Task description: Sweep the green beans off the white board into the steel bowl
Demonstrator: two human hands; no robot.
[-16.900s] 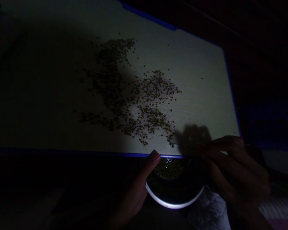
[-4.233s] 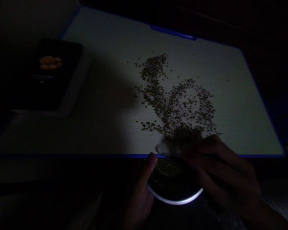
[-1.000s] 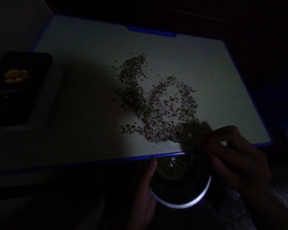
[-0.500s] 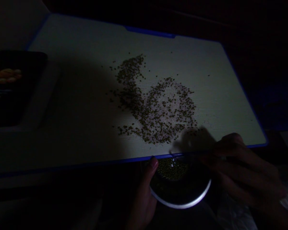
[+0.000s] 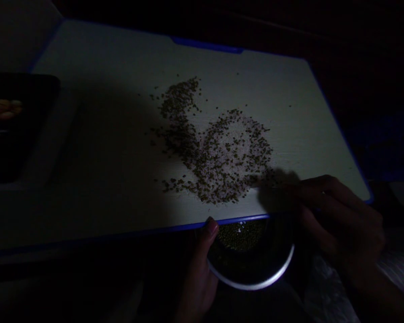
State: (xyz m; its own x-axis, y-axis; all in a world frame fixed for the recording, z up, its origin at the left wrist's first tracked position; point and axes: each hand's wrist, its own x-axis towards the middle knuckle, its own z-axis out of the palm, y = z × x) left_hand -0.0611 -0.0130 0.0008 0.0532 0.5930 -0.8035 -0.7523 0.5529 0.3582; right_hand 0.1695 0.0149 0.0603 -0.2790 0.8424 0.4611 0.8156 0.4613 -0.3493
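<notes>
My left hand [image 5: 204, 264] grips the left side of a round metal bowl [image 5: 252, 285], thumb on the rim near the board's front edge. Inside the bowl lie small green mung beans [image 5: 237, 237] with a few white bits among them. More mung beans [image 5: 180, 101], mixed with pale rice-like grains [image 5: 237, 137], are spread over the middle of a light board [image 5: 289, 80] with a blue border. My right hand [image 5: 336, 211] hovers over the board's front right, its fingers closed together. Shadow hides whatever may be between those fingertips.
On the board's left stands a dark box-like object [image 5: 23, 130] with a picture of round food on its top. Clear crinkled plastic [image 5: 330, 291] lies at lower right. The bowl sits tight below the board's front edge. The scene is very dark.
My right hand has moved up from beside the bowl's rim to over the board, its shadow reaching the grains. The left hand still holds the bowl. The whole view has shifted slightly.
</notes>
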